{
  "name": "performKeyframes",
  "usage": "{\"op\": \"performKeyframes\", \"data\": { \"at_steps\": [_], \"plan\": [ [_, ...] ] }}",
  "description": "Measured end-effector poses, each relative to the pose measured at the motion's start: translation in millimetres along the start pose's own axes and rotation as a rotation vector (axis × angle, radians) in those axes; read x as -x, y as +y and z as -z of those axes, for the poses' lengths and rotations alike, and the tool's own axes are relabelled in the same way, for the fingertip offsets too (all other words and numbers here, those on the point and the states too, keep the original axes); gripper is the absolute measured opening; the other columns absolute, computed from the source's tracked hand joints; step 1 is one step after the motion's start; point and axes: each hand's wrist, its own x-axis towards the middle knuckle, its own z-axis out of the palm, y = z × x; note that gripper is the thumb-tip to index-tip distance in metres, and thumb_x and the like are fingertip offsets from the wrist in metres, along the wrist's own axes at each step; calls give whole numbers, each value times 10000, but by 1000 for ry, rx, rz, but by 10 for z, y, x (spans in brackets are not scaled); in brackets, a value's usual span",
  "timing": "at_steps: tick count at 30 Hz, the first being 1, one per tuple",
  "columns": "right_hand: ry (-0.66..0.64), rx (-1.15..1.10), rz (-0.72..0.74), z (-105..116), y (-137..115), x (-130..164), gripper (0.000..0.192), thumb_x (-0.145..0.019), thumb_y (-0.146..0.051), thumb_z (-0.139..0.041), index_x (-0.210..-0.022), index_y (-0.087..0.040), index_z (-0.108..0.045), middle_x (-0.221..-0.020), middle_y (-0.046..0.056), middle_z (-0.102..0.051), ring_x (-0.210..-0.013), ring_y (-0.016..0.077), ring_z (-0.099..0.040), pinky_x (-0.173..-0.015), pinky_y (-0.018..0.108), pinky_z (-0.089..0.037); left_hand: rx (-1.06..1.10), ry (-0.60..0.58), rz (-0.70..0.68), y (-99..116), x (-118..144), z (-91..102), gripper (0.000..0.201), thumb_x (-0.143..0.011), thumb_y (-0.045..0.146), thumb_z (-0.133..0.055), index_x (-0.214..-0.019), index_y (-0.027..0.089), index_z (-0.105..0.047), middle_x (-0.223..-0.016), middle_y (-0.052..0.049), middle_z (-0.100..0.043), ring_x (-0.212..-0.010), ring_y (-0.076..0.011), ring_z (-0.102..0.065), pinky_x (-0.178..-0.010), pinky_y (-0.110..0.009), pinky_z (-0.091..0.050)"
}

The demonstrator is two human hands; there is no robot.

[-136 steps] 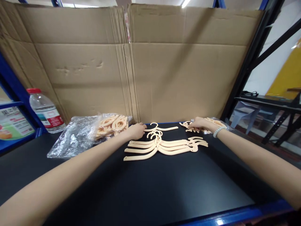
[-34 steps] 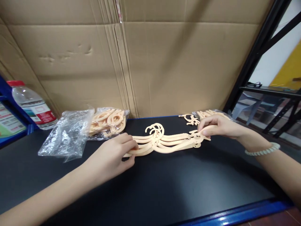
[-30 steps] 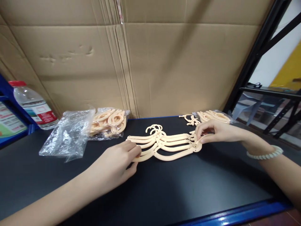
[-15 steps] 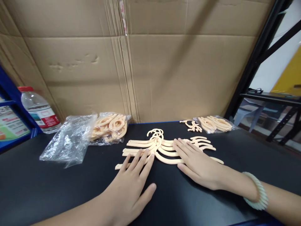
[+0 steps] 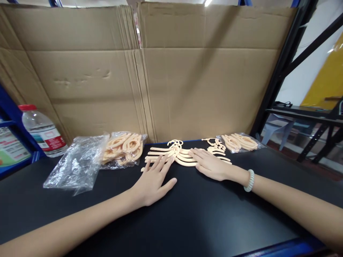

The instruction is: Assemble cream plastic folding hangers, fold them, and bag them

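Observation:
Several cream plastic hangers (image 5: 184,160) lie in an overlapping row on the black tabletop, their hooks bunched at the back. Flat over the hangers' left arms rests my left hand (image 5: 154,182), fingers stretched out and thumb spread to the side. My right hand (image 5: 210,165) lies palm down across their right arms, its fingers straight; a pale coiled band (image 5: 249,180) circles that wrist. Neither hand is gripping anything. Parts of the hangers are hidden beneath both hands.
At the left, a crumpled clear plastic bag (image 5: 76,164) lies beside a bag of cream hanger parts (image 5: 124,148). A red-capped bottle (image 5: 44,132) stands further left. Another bagged bundle (image 5: 238,142) and loose cream pieces (image 5: 215,144) sit back right. Cardboard (image 5: 198,89) walls the rear.
Both hands and the hangers have moved away from me, closer to the cardboard, with the hangers now packed nearer together. The camera view has tilted up a little.

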Motion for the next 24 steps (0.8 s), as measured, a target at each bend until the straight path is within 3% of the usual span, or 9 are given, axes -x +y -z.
{"op": "performKeyframes", "data": {
  "at_steps": [2,5,10,13,16,19,24],
  "plan": [
    [0,-9,-14,-16,-17,8,614,-977,-414,-265,-1493,-82,-281,-1558,149,-245,-1449,289,-191,-1174,497,-192,-44,39,14,-58,-40,8,755,-931,598,-291,-1528,156,-155,-1587,-107,-164,-1461,-334,-127,-1152,-603,-100],
    [63,15,-46,8,41,-21,619,-964,-477,-322,-1474,-126,-341,-1541,126,-309,-1433,302,-239,-1157,505,-232,-83,-10,64,-179,-187,47,940,-852,702,-348,-1521,77,-134,-1583,-165,-103,-1464,-343,-83,-1160,-575,-74],
    [161,79,-151,318,628,-43,486,-933,-178,-330,-1397,-170,-473,-1315,151,-583,-1223,290,-516,-1018,492,-410,-70,-71,55,-368,-458,68,1133,-733,843,-348,-1523,72,-89,-1576,-195,-62,-1462,-367,-45,-1145,-591,-64],
    [67,129,-143,533,1077,32,521,-808,-105,-490,-1307,-227,-576,-1312,135,-579,-1240,350,-472,-982,546,-399,-55,-101,27,-422,-519,46,1120,-734,850,-331,-1523,86,-111,-1576,-188,-86,-1463,-359,-72,-1143,-590,-80],
    [-55,141,-96,603,1306,70,677,-665,-49,-587,-1310,-256,-574,-1383,112,-523,-1285,357,-421,-976,525,-406,-42,-101,10,-424,-503,28,1067,-766,832,-300,-1516,86,-163,-1571,-196,-154,-1457,-356,-134,-1143,-573,-117],
    [-152,129,-42,559,1317,-9,791,-594,-36,-625,-1349,-254,-532,-1392,87,-520,-1300,320,-412,-990,460,-416,-38,-72,3,-391,-447,21,1009,-806,799,-279,-1503,72,-213,-1560,-213,-205,-1448,-362,-173,-1138,-574,-129],
    [-233,104,-58,517,1256,-283,601,-612,-66,-670,-1201,-187,-650,-1213,121,-642,-1097,299,-586,-889,392,-485,-37,-51,-6,-335,-344,23,928,-858,739,-273,-1484,54,-261,-1553,-219,-239,-1442,-375,-185,-1133,-589,-130]
  ]
}}
